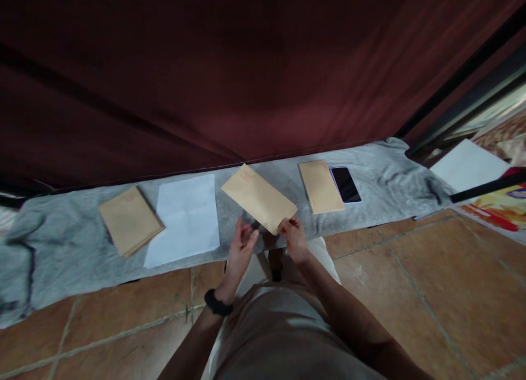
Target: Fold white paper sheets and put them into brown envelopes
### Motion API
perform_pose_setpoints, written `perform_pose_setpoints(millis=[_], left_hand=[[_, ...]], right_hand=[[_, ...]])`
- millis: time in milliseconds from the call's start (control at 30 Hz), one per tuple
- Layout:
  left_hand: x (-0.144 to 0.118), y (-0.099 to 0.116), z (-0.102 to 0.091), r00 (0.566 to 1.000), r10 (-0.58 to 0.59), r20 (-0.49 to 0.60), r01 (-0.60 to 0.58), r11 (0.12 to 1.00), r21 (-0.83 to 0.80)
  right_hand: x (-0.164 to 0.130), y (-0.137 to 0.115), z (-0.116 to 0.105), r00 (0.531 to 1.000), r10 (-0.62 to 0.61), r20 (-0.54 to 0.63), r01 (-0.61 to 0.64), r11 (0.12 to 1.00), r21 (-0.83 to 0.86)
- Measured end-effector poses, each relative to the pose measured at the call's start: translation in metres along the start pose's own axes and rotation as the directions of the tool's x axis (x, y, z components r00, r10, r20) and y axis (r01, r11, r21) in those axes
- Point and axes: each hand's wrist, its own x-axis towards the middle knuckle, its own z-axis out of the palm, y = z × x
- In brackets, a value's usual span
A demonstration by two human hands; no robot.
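My right hand (294, 236) pinches the near corner of a brown envelope (258, 197), held tilted above a grey cloth (382, 177). Just to its left, my left hand (241, 247) hovers with fingers spread and nothing in it, a black band on its wrist. A white paper sheet (186, 218) lies flat on the cloth left of my hands. Further left sits a stack of brown envelopes (130, 219). To the right rests another brown envelope (320, 186).
A dark phone (346, 184) lies face up next to the right envelope. A dark red curtain (230, 73) hangs behind the cloth. Tiled floor (431, 281) spreads in front. More white paper (468, 163) and a colourful print (499, 210) sit far right.
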Motion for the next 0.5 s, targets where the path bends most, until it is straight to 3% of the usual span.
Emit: perform_pose_setpoints(millis=[33,100,200,300,500], left_hand=[[-0.004,0.0,0.009,0.989,-0.132,0.064,0.142,0.971,-0.19],[-0.01,0.005,0.025,0.93,-0.292,0.222,0.364,0.811,-0.459],[-0.01,0.014,0.041,0.901,-0.336,0.273,0.432,0.647,-0.629],[-0.004,0.017,0.047,0.92,-0.328,0.215,0.384,0.645,-0.66],[0.009,0.014,0.046,0.934,-0.311,0.178,0.355,0.74,-0.571]], right_hand=[[-0.003,0.0,0.003,1.0,0.007,-0.025,-0.006,1.0,0.03],[-0.011,-0.002,0.01,0.994,0.05,-0.092,-0.038,0.991,0.128],[-0.021,-0.006,0.019,0.985,0.119,-0.125,-0.087,0.968,0.235],[-0.026,-0.009,0.023,0.983,0.134,-0.125,-0.094,0.955,0.28],[-0.022,-0.009,0.02,0.981,0.127,-0.148,-0.053,0.904,0.423]])
